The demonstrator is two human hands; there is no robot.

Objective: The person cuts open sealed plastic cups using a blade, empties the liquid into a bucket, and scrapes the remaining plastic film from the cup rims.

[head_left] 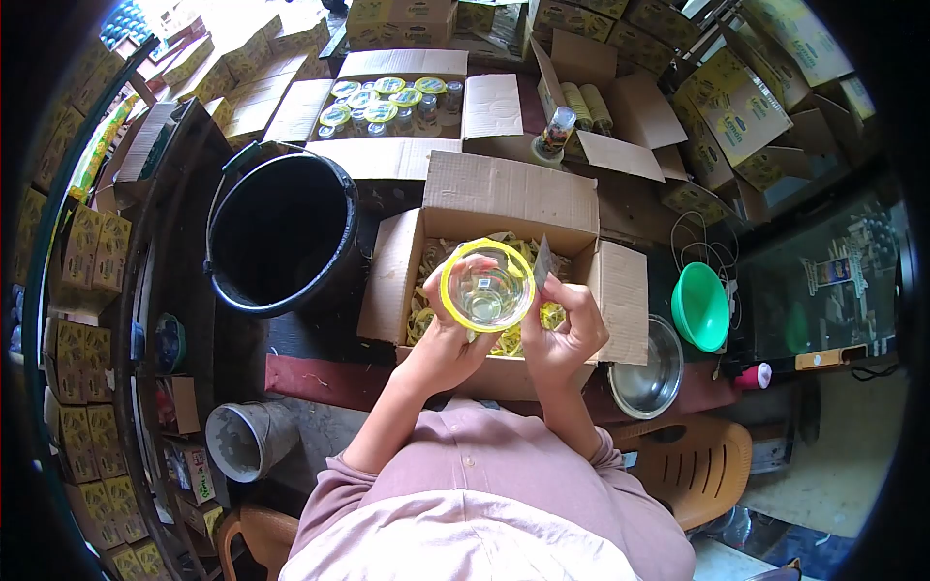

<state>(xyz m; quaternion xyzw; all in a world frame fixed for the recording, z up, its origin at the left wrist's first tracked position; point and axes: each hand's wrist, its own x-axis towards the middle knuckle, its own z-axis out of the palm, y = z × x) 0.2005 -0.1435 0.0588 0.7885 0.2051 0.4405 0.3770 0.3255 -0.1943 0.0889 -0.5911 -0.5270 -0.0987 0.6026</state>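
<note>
My left hand (449, 315) is wrapped round a clear jar (486, 302) with a bright yellow ring at its rim; the round end faces me. Close on its right, my right hand (567, 334) is closed in a pinch on a thin grey blade (543, 259), which points upward beside the rim. The blade's handle is hidden in the fingers. Both hands are above an open cardboard box (511, 198) holding many yellow strips and scraps (511, 341). Whether the blade touches the jar, I cannot tell.
A black bucket (215, 242) stands left of the box. Behind are a carton of lidded jars (390, 97), an upright bottle (555, 134) and another open carton (644, 107). On the right are a steel bowl (668, 387) and a green bowl (699, 305).
</note>
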